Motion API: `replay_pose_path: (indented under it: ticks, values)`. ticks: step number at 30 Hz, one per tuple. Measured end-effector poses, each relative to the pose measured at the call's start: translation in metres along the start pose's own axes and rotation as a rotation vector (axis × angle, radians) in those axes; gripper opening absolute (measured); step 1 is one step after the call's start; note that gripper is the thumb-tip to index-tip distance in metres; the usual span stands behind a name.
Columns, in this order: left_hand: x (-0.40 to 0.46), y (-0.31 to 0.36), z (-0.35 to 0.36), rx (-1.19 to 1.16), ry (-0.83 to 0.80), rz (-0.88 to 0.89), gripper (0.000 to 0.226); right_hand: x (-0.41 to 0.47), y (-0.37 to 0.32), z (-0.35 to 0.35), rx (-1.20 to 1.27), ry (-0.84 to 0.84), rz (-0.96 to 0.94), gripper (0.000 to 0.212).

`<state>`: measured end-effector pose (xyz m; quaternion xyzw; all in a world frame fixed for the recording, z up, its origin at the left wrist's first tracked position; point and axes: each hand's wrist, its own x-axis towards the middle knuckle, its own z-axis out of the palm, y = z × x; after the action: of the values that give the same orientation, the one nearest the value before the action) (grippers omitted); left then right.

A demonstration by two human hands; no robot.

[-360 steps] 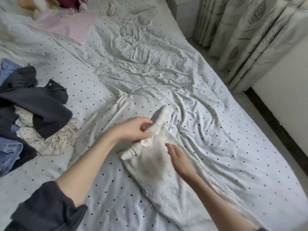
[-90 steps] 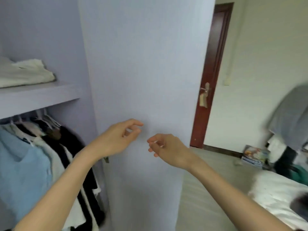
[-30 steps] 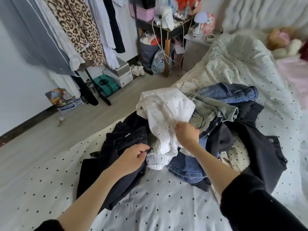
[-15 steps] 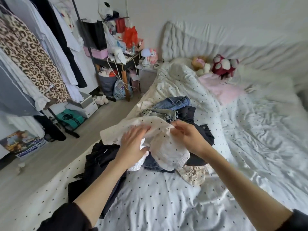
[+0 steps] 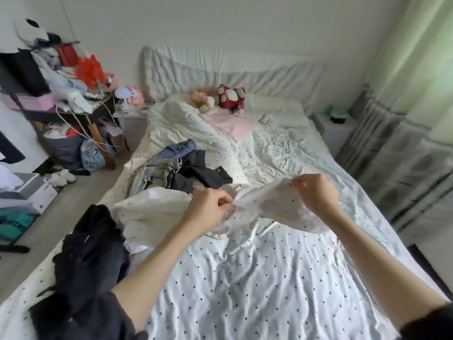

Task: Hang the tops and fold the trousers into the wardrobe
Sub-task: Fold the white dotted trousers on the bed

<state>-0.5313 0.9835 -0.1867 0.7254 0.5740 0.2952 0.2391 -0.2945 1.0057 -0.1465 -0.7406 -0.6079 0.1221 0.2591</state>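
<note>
Holding: left hand [image 5: 210,204] and right hand [image 5: 315,193] each pinch an edge of the white dotted garment [image 5: 277,207], fingers curled tight on the cloth.
Garment position: stretched between the hands above the bed [image 5: 257,278], its left part trailing toward the clothes pile [image 5: 176,170].
Change: half a second ago it was bunched over the pile; now it is drawn clear and spread open, and the view has swung toward the headboard.
Meaning: likely the next piece is chosen; whether it is a top or trousers I cannot tell.
Remaining: jeans and the dark garment [image 5: 90,253] wait on the bed.
</note>
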Motion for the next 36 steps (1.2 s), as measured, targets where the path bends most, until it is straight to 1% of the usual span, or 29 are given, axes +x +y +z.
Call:
replay_pose_path:
  ticks: [2, 3, 4, 5, 9, 12, 13, 15, 16, 18, 20, 22, 23, 24, 26, 27, 29, 31, 32, 34, 35, 36]
  values:
    - [-0.006, 0.021, 0.021, -0.077, -0.277, 0.031, 0.016, -0.003, 0.020, 0.000, -0.013, -0.062, 0.051, 0.026]
    - [-0.009, 0.024, 0.031, -0.133, -0.394, 0.008, 0.018, -0.004, 0.028, 0.003, -0.013, -0.111, 0.062, 0.026]
    - [-0.012, 0.023, 0.036, -0.168, -0.463, -0.025, 0.020, -0.005, 0.032, 0.008, -0.023, -0.161, 0.064, 0.027]
    - [-0.014, 0.019, 0.039, -0.170, -0.485, -0.064, 0.023, -0.007, 0.037, 0.014, -0.039, -0.214, 0.068, 0.029]
    - [-0.028, -0.027, 0.033, -0.032, -0.418, -0.179, 0.027, -0.018, 0.044, 0.052, -0.080, -0.374, 0.050, 0.034]
    - [-0.045, -0.070, 0.029, 0.010, -0.368, -0.336, 0.026, -0.029, 0.038, 0.090, -0.121, -0.532, -0.034, 0.036]
    - [-0.051, -0.093, 0.027, 0.021, -0.352, -0.401, 0.026, -0.030, 0.030, 0.113, -0.142, -0.587, -0.062, 0.037]
    - [-0.061, -0.114, 0.027, 0.068, -0.319, -0.475, 0.029, -0.039, 0.024, 0.130, -0.173, -0.647, -0.104, 0.039]
    - [-0.065, -0.132, 0.025, 0.085, -0.299, -0.518, 0.032, -0.039, 0.017, 0.151, -0.178, -0.683, -0.129, 0.039]
    - [-0.067, -0.160, 0.022, 0.144, -0.265, -0.552, 0.040, -0.039, 0.005, 0.183, -0.193, -0.744, -0.172, 0.040]
    - [-0.060, -0.191, 0.017, 0.226, -0.188, -0.569, 0.047, -0.033, -0.011, 0.220, -0.196, -0.791, -0.204, 0.039]
    - [-0.043, -0.220, 0.011, 0.318, -0.098, -0.585, 0.055, -0.022, -0.027, 0.255, -0.191, -0.792, -0.223, 0.040]
    - [-0.034, -0.231, 0.007, 0.367, -0.079, -0.591, 0.059, -0.015, -0.036, 0.269, -0.191, -0.769, -0.239, 0.041]
    - [-0.024, -0.247, 0.005, 0.425, -0.084, -0.582, 0.063, -0.005, -0.046, 0.289, -0.197, -0.740, -0.260, 0.042]
    - [-0.008, -0.272, 0.003, 0.533, -0.152, -0.546, 0.067, 0.012, -0.069, 0.321, -0.200, -0.672, -0.286, 0.050]
    - [-0.003, -0.284, 0.004, 0.544, -0.174, -0.540, 0.067, 0.019, -0.080, 0.337, -0.188, -0.651, -0.301, 0.055]
    - [0.003, -0.300, 0.006, 0.483, -0.145, -0.540, 0.057, 0.028, -0.099, 0.361, -0.142, -0.673, -0.321, 0.065]
    - [-0.002, -0.308, 0.010, 0.426, -0.106, -0.511, 0.036, 0.034, -0.111, 0.380, -0.105, -0.744, -0.299, 0.067]
    - [-0.007, -0.311, 0.012, 0.427, -0.106, -0.511, 0.027, 0.035, -0.115, 0.385, -0.083, -0.762, -0.282, 0.058]
    - [-0.028, -0.308, 0.015, 0.446, -0.149, -0.594, 0.018, 0.027, -0.117, 0.388, -0.073, -0.713, -0.285, 0.024]
    - [-0.041, -0.306, 0.015, 0.445, -0.194, -0.648, 0.017, 0.022, -0.112, 0.386, -0.084, -0.661, -0.295, 0.019]
    - [-0.055, -0.305, 0.014, 0.429, -0.252, -0.697, 0.016, 0.015, -0.104, 0.382, -0.116, -0.618, -0.305, 0.018]
